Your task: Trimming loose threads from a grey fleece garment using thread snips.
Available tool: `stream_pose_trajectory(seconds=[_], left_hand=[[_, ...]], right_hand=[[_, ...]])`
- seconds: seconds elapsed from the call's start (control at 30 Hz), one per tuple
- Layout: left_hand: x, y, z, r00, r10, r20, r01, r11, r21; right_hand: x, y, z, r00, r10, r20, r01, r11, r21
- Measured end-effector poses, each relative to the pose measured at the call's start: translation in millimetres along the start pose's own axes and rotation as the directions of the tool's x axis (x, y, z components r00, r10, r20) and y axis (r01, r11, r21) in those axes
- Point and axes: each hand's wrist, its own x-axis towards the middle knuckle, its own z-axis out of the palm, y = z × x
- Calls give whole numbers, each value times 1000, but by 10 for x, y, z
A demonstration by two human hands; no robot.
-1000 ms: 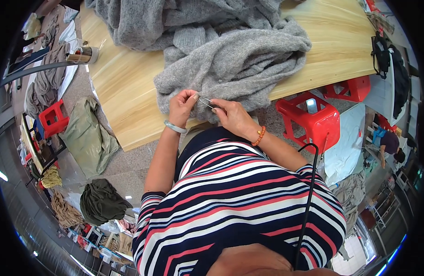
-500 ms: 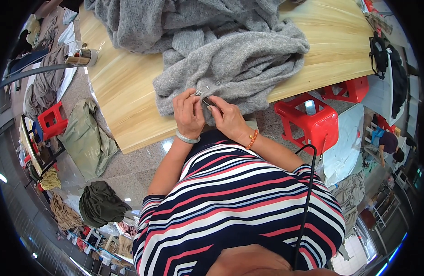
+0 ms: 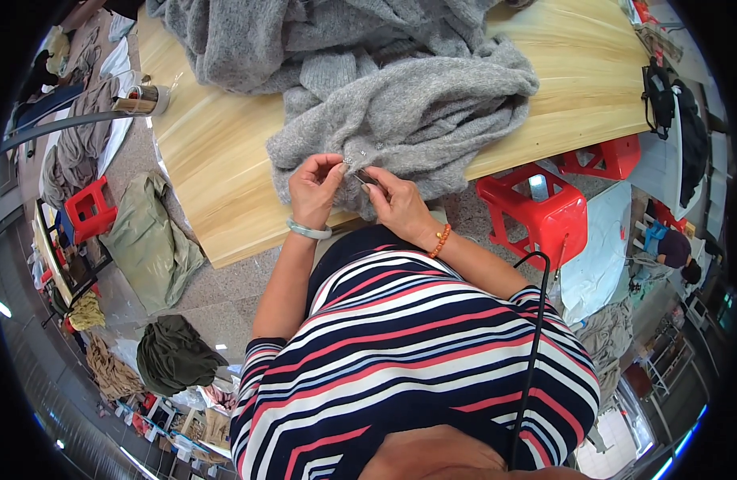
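A red stool [image 3: 90, 210] stands on the floor at far left, with an olive cloth [image 3: 152, 240] spread between it and the left edge of a wood-grain table [image 3: 216, 176]. A small container [image 3: 159, 99] sits by that left edge, toward the far end. From the near-left corner, a broad stretch of exposed wood gives open room up to the grey knitwear [image 3: 416, 100], which is heaped from the far edge down to the middle of the near edge, its lower folds slipping just over. There, the person's left hand [image 3: 316, 196], a pale bangle at the wrist, brings thumb and forefinger together on the grey wool. A slim metal tool [image 3: 363, 177] lies just to the right, clamped between the fingertips of the right hand [image 3: 402, 210], which wears orange beads; its exact kind is too small to tell. Right of the heap, more exposed wood runs to the table's right edge. Below the near edge on that side stand a red stool [image 3: 572, 214] and, partly under the tabletop, another red stool [image 3: 616, 158]. A black bag [image 3: 660, 96] hangs close to the near-right corner.
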Motion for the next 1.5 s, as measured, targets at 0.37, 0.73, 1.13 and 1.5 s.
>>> stream_pose_trajectory(seconds=[0.37, 0.73, 1.13, 1.5], left_hand=[[-61, 63, 136, 999, 24, -27, -25, 999, -22], [-178, 9, 59, 854, 501, 140, -446, 565, 694], [-245, -298, -37, 988, 156, 17, -149, 902, 405], [-158, -245, -136, 972, -228, 64, 237, 930, -282]], right_hand=[[29, -8, -44, 999, -39, -17, 38, 996, -78], [40, -137, -149, 973, 159, 166, -137, 981, -135], [121, -2, -64, 965, 103, 242, -19, 944, -329], [-6, 125, 26, 995, -28, 99, 47, 980, -192]])
